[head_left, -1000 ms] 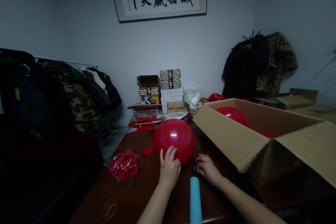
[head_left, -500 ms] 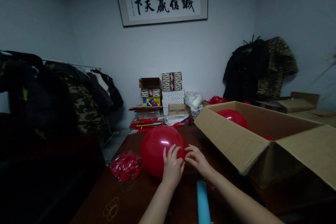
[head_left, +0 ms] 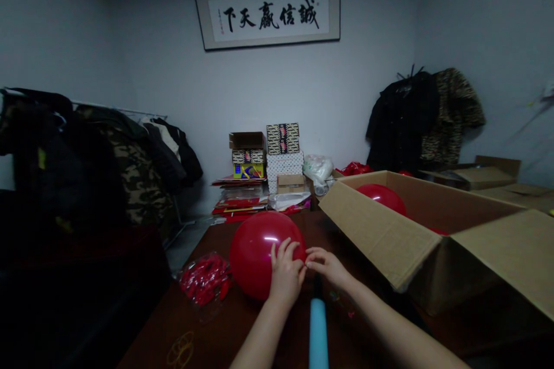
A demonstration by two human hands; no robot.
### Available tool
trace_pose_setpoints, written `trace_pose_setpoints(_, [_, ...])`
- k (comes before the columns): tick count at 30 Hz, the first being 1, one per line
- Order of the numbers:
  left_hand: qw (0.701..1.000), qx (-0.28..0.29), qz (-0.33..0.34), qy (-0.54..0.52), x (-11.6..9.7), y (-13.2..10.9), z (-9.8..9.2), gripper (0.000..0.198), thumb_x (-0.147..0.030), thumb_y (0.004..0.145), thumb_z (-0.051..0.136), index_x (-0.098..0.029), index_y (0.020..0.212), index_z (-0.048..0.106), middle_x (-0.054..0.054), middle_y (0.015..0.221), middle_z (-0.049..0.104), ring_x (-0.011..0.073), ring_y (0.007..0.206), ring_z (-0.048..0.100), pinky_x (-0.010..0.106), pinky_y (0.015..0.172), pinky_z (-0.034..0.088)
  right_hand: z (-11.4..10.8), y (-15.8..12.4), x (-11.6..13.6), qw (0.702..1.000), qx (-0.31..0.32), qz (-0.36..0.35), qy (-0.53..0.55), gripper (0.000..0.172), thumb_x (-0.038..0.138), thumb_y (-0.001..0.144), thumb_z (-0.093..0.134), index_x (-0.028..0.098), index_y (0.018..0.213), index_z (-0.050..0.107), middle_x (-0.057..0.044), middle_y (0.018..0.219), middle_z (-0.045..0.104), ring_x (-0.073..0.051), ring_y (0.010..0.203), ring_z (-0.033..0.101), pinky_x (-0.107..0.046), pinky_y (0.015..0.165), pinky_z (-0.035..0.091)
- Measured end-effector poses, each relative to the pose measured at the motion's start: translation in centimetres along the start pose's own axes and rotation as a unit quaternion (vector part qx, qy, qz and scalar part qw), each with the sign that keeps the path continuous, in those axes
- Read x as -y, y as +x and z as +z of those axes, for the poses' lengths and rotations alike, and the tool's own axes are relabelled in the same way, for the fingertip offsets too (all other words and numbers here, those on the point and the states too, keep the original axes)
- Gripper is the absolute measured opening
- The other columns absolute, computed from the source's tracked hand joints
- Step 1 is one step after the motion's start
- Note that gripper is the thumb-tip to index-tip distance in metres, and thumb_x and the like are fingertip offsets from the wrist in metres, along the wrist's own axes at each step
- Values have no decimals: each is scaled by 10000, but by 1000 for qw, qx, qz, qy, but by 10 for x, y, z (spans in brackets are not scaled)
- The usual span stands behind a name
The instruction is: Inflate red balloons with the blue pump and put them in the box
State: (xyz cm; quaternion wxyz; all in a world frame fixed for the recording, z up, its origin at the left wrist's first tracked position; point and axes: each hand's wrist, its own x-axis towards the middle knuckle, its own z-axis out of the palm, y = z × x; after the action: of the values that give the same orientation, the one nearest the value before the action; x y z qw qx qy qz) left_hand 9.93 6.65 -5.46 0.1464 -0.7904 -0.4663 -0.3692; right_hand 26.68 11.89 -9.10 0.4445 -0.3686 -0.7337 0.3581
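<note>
An inflated red balloon (head_left: pixel 255 251) rests over the dark wooden table (head_left: pixel 216 328). My left hand (head_left: pixel 285 274) presses against its right side, fingers curled at the neck. My right hand (head_left: pixel 326 265) meets it there, fingertips pinched on the balloon's neck. A light blue hand pump (head_left: pixel 318 331) lies on the table just below both hands, pointing toward the balloon.
A clear bag of uninflated red balloons (head_left: pixel 203 278) lies left of the balloon. A large open cardboard box (head_left: pixel 389 236) holding another red balloon (head_left: pixel 383 196) stands at the right. Rubber bands (head_left: pixel 179 349) lie near the table's front. Stacked small boxes (head_left: pixel 268 155) sit at the far end.
The balloon has shifted left, away from the pump. My right hand moved from the pump up to the balloon's neck, joining my left hand there.
</note>
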Motion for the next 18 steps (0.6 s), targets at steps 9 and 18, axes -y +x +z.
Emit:
trace_pose_setpoints(9, [1000,24,16,3,2,3,2,118,-261,760,590,-227,684,675,56,1221,550,277,1220,374,596,1043,174,-4,1,-8,1000,-1,2,-31,345,552,686,628,219,747,689,-77,1072,607,-236,1060,526,-416,991,325])
trace_pose_setpoints(18, [999,40,29,-11,2,4,5,104,-247,751,589,-228,696,676,54,1244,532,288,1227,361,610,1043,134,-10,1,9,995,9,-19,-101,205,438,712,644,237,682,674,-50,1089,596,-261,1219,378,-462,1032,244])
